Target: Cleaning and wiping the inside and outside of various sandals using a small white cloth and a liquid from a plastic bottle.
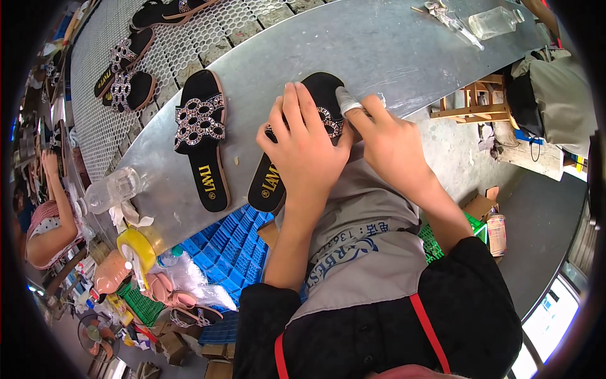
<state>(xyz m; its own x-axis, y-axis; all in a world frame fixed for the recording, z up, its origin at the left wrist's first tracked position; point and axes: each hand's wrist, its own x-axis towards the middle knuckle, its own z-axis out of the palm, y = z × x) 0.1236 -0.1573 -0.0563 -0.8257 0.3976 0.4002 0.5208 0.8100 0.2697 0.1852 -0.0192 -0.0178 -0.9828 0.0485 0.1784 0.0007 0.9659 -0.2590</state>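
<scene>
A black slide sandal [324, 88] with a rhinestone-studded strap lies on the metal table, toe pointing away from me. My left hand [304, 142] grips it across the strap, fingers over the top and thumb toward the right edge. A white cloth [347, 101] covers a fingertip of my right hand [392, 145], whose fingers are bent round it. The cloth touches the right side of the sandal near the toe. Left of my hands lies a matching sandal [201, 136], untouched. Much of the gripped sandal's strap is hidden under my left hand.
More sandals [129, 88] lie on a white mesh conveyor [183, 47] beyond the metal table [271, 57]. Clear bottles stand or lie at the left [113, 189] and far right [495, 24]. A yellow tape roll [136, 249] is at the near-left edge, above blue crates [224, 252]. Another person [53, 227] works at left.
</scene>
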